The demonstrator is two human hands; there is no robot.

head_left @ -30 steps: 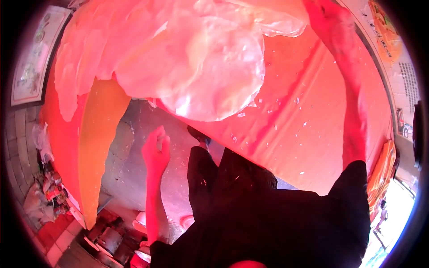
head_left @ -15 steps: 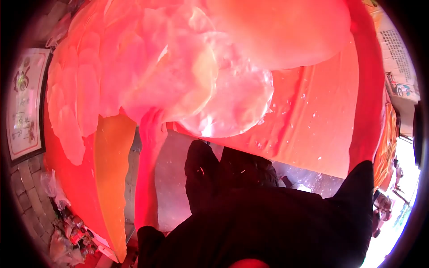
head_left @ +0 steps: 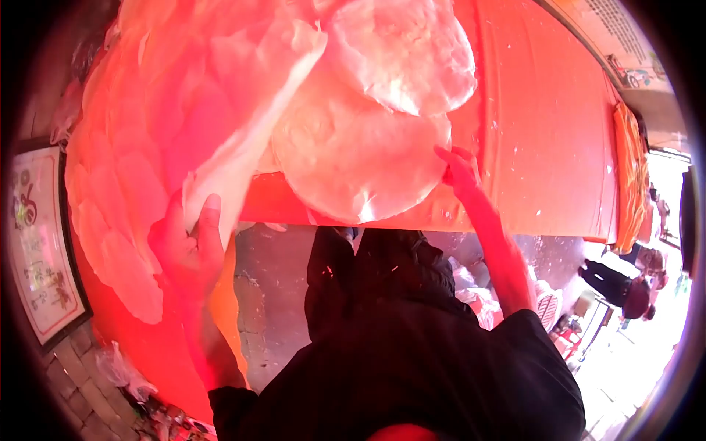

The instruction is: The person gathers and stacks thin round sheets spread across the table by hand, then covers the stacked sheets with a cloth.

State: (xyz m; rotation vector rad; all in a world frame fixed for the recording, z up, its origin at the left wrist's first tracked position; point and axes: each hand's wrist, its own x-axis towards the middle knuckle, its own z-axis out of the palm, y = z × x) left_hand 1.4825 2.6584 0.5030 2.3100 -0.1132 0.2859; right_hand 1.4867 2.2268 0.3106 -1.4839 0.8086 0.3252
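Thin, round flatbreads lie on a table under strong red light. My left hand (head_left: 190,239) is closed around the near end of a lifted, folded flatbread (head_left: 250,136), thumb on top. My right hand (head_left: 462,167) reaches to the right rim of a round flatbread (head_left: 360,154) near the table's front edge, its fingertips pinching that rim. Another round flatbread (head_left: 404,55) lies just beyond, partly overlapping it. To the left spreads a large heap of overlapping flatbreads (head_left: 121,176), some drooping over the side.
The red-covered table (head_left: 544,147) extends to the right, with small crumbs on it. A framed sign (head_left: 45,242) stands at far left, by a clear plastic bag (head_left: 125,371). A person in dark clothes (head_left: 621,287) is at far right. Orange strands (head_left: 630,180) hang near the right edge.
A large flatbread held up close to the camera has come down. Both hands now show at the flatbreads' edges, and the left lifts a folded one. The view has shifted.
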